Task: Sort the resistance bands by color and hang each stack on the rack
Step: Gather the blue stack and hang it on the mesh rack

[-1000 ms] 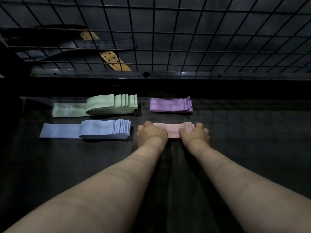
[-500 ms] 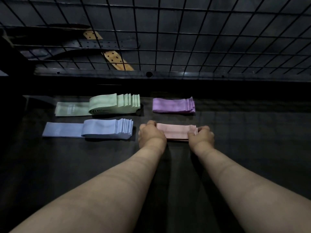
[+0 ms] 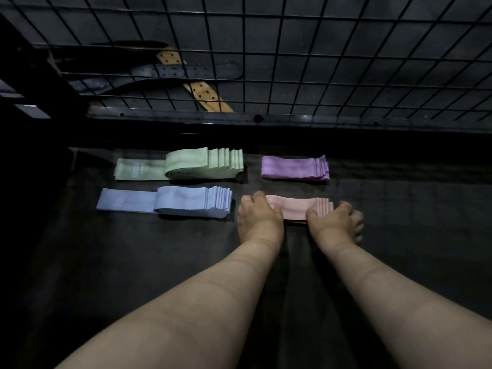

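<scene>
On the dim black counter (image 3: 133, 262), the left hand (image 3: 259, 222) and right hand (image 3: 332, 222) grip the ends of the flat pink stack (image 3: 292, 207), their fingertips hidden. The purple stack (image 3: 292, 167) lies beyond it, with the blue stack (image 3: 186, 202) and green stack (image 3: 199, 163) to the left and the wire rack (image 3: 319, 49) far behind.

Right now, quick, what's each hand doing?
Left hand: closed, holding the left end of the pink band stack.
Right hand: closed, holding the right end of that stack.
</scene>
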A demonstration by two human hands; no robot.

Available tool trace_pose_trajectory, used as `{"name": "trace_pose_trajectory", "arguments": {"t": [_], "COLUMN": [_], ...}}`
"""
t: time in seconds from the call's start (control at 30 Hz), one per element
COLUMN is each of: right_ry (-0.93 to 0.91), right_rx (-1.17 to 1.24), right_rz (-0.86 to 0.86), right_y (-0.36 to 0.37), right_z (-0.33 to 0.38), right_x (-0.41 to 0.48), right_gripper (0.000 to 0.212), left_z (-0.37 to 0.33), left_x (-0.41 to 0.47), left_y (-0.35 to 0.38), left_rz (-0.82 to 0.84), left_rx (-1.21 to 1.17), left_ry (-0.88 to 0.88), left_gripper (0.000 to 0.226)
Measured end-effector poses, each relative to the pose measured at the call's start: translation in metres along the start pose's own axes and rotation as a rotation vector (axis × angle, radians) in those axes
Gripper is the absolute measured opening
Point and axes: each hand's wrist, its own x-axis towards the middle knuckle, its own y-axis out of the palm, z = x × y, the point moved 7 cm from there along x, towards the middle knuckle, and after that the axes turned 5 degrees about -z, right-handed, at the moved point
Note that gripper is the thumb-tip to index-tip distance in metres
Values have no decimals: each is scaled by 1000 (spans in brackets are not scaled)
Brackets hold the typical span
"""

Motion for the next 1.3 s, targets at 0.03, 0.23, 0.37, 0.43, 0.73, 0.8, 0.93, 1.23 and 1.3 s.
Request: {"name": "trace_pose_trajectory", "arguments": {"t": [0.03,0.23,0.37,0.43,0.73,0.8,0.93,1.23,1.3], "right_ry": [-14,-326,-608,-705,-355,-304,-279,-287,-294], "right_rx": [-26,-64,-40,-69,-36,-59,-60,67,126], "right_rz": [-35,-128,-19,105,210,192,221,258,268], "right_y": [-4,-11,10,33,107,113,123,120,117], "right_z": [1,44,91,113,139,138,134,131,129], "right_x": [-4,-46,-93,-119,-147,-142,-132,-134,-134], "right_gripper": [78,73,54,42,60,67,68,37,25], "left_z": [-1,8,67,116,274,271,277,193,167], "left_x": [-3,-16,-16,-3,109,124,138,89,78], "left_y": [0,-26,-73,-104,-200,-195,-185,-196,-184], "left_rz": [-1,-49,-314,-437,-393,-348,-347,-406,-343], "left_rx": [3,-102,-320,-380,-181,-168,-136,-245,-145], "left_ry": [31,131,25,-139,-508,-503,-613,-113,-11], "left_gripper": [40,36,26,24,52,65,60,8,9]}}
